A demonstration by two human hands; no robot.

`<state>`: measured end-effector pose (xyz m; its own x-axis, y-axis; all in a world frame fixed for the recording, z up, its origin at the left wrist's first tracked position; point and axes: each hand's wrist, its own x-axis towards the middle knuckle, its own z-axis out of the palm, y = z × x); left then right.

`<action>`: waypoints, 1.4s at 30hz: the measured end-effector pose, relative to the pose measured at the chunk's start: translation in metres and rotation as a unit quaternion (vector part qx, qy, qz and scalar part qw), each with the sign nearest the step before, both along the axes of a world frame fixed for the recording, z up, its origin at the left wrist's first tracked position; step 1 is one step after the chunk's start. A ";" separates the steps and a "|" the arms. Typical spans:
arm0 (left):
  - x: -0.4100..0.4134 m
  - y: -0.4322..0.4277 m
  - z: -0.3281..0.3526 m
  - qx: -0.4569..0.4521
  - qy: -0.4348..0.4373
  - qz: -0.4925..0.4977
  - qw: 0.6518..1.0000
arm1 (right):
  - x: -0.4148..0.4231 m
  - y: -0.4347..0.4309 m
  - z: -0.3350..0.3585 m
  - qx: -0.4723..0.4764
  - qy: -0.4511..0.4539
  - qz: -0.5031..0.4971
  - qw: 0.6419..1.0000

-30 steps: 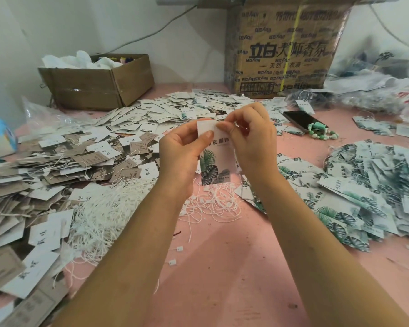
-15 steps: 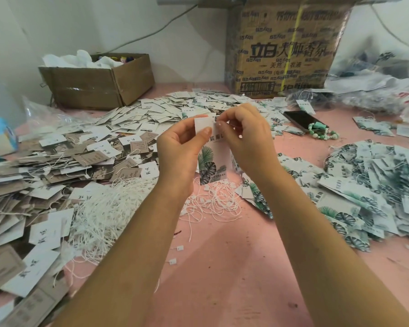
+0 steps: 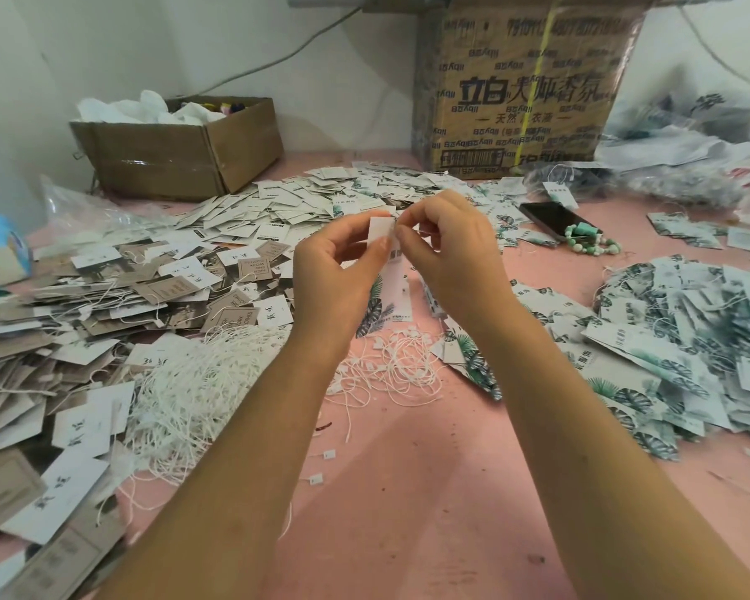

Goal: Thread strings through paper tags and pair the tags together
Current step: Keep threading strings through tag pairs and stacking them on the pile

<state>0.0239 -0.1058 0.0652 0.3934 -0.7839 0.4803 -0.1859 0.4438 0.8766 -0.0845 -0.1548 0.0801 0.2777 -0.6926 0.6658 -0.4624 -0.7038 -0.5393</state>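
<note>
Above the middle of the pink table (image 3: 408, 491) I hold up a white paper tag (image 3: 388, 296) printed with green leaves. My left hand (image 3: 334, 279) pinches its top edge between thumb and fingers. My right hand (image 3: 455, 257) pinches at the same top corner with thumb and forefinger; whatever it holds there is too small to make out. Loose white strings (image 3: 390, 365) lie tangled on the table right under the tag, and a bigger heap of strings (image 3: 191, 396) lies to the left.
Brown and white tags (image 3: 83, 322) cover the left side, small white tags (image 3: 299, 201) the back, leaf tags (image 3: 689, 339) the right. A phone (image 3: 553, 218) and bead bracelet (image 3: 589, 244) lie back right. An open carton (image 3: 178, 153) and a tall carton (image 3: 525, 88) stand at the wall.
Both hands lifted the tag slightly and tilted it; my right thumb and forefinger shifted from the tag's front face to its top corner.
</note>
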 end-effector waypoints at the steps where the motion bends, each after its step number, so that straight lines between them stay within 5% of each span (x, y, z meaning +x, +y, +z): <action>1: 0.000 0.000 0.000 -0.001 -0.014 0.005 1.000 | 0.000 0.000 0.000 0.003 0.002 0.000 1.000; 12: 0.000 0.001 0.000 -0.013 -0.101 0.037 0.994 | 0.001 -0.001 -0.002 0.018 0.002 -0.014 1.000; 22: 0.004 -0.002 0.001 0.029 0.145 -0.055 0.988 | 0.003 0.002 0.000 0.066 -0.068 0.042 0.995; 26: 0.007 -0.004 -0.001 0.038 0.180 -0.052 0.981 | 0.006 0.002 -0.002 0.077 -0.072 0.062 0.992; 42: 0.019 -0.004 -0.001 0.035 -0.128 0.027 0.991 | 0.001 -0.002 -0.002 0.166 -0.050 0.118 0.978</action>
